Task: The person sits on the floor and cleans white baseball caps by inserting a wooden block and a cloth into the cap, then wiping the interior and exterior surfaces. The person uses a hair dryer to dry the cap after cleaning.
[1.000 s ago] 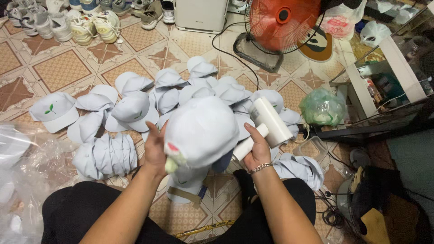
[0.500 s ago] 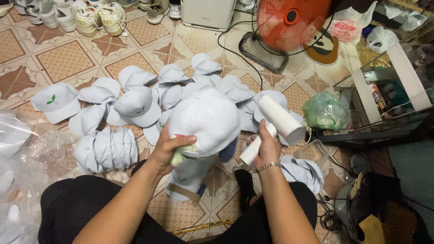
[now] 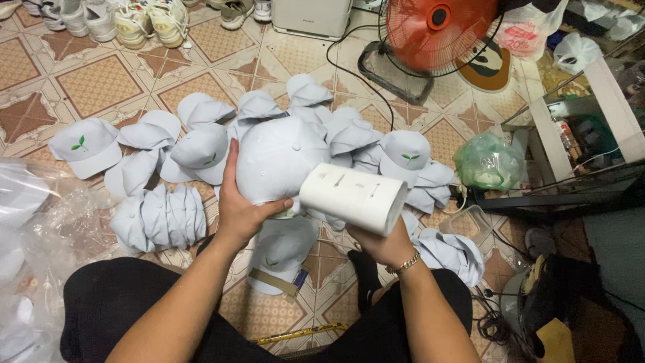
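Hands [image 3: 245, 208] hold one cap [image 3: 279, 161], one steamer [image 3: 353, 198], seemingly.

Single head view, steeply downward, close over lap, tiled floor [image 3: 87, 87]

a crumpled clear plastic bag [image 3: 30, 222] lies on the floor well to the left of the left hand [image 3: 242, 208]. a knotted green plastic bag [image 3: 489, 161] sits to the right of the right hand [image 3: 379, 242]. far beyond it, top right, a white plastic bag with red print [image 3: 531, 33] and a plain white bag [image 3: 576, 50].
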